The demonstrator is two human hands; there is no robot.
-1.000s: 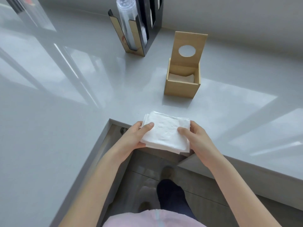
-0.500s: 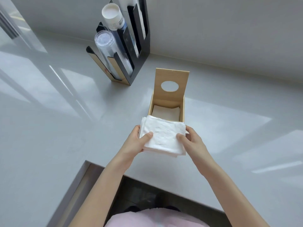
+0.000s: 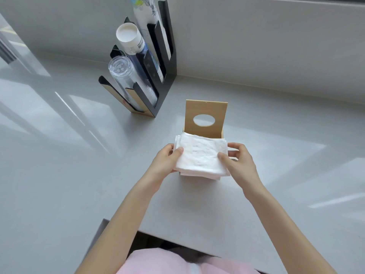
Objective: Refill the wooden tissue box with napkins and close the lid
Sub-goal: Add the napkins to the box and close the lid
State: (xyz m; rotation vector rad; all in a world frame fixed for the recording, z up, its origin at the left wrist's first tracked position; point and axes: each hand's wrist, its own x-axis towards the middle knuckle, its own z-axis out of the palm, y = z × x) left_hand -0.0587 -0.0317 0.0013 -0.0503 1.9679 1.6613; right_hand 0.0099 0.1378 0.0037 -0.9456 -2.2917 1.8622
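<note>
At the near edge, a pink garment [image 3: 167, 262] fills the bottom of the view, just in front of the glossy grey countertop [image 3: 59, 184]. Two bare forearms reach from there to the middle of the counter.

The left hand [image 3: 165, 165] grips the left side of a stack of white, lightly embossed paper napkins [image 3: 200, 157], thumb lying on top and the other fingers curled beneath. The right hand [image 3: 240, 165] holds the right side the same way, thumb on top near the stack's front right corner, index finger raised beside its far right edge. The stack lies roughly flat between the hands, its lower sheets peeking out along the near edge.

Right behind and under the napkins stands the light wooden tissue box [image 3: 222, 133]; the stack covers nearly all of it, so whether the napkins touch its rim or hang just above cannot be told. Its flat wooden lid [image 3: 206, 111], pierced by an oval opening, stands upright at the far side of the box.

Farther away and to the left, a black and wood cup rack [image 3: 164, 84] leans its slots toward the near left, holding a sleeve of clear plastic cups [image 3: 122, 74], a stack of white paper cups [image 3: 129, 37] and a taller stack behind. A plain grey wall [image 3: 256, 46] closes the far side.
</note>
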